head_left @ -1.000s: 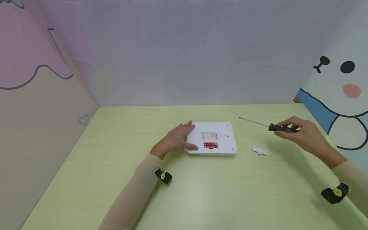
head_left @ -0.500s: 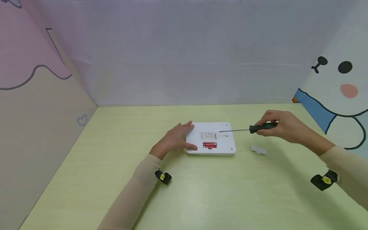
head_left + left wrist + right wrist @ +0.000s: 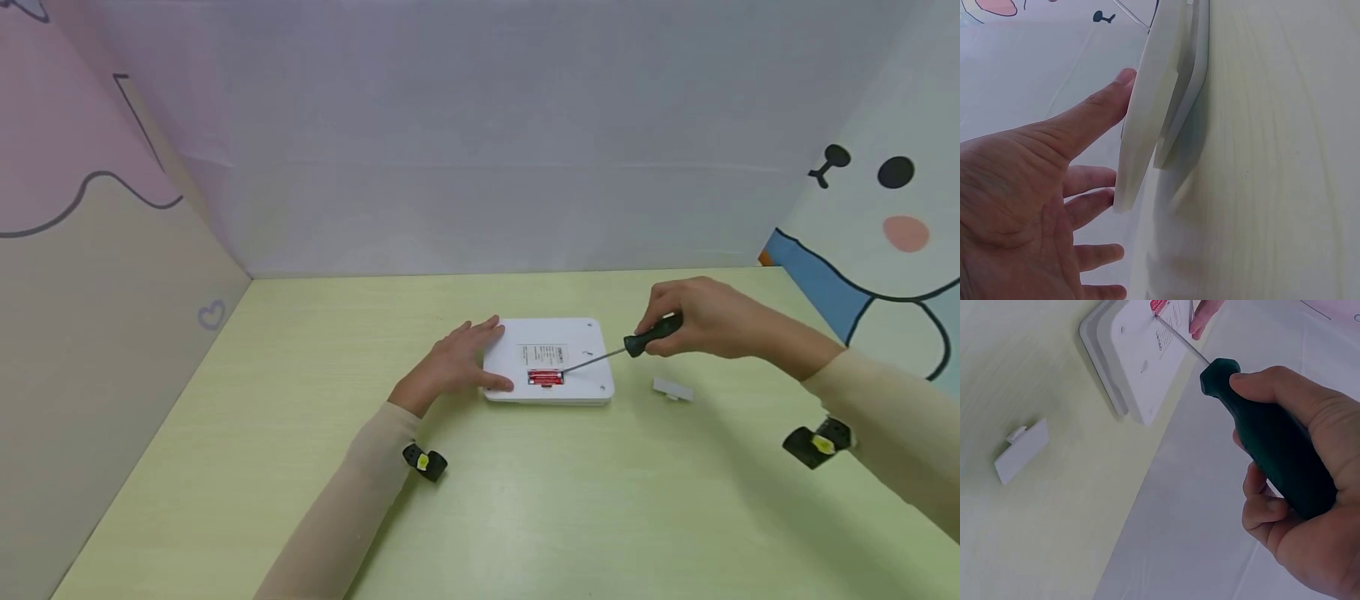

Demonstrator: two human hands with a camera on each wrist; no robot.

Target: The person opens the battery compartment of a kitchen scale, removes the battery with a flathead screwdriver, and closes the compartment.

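Note:
A flat white device (image 3: 510, 357) lies label side up, its battery compartment uncovered and showing red batteries (image 3: 545, 377). My left hand (image 3: 457, 362) rests at the device's left end, fingers spread and fairly straight, with the thumb at the near left corner and the index finger at the far one. In the left wrist view the thumb (image 3: 1100, 109) touches the device's face. My right hand (image 3: 705, 317) grips the dark green handle of a screwdriver (image 3: 1282, 450). Its thin metal shaft slants down to the left, the tip right at the right end of the batteries.
A small white battery cover (image 3: 672, 389) with a tab lies on the pale yellow-green table (image 3: 480, 500), right of the device. A plain pale wall (image 3: 480, 167) stands behind, with cartoon-printed panels on both sides. Each sleeve carries a black wrist camera (image 3: 424, 462).
My right hand has moved left with the screwdriver, bringing its tip from beside the device, over the label, down to the batteries. The left hand has stayed on the device.

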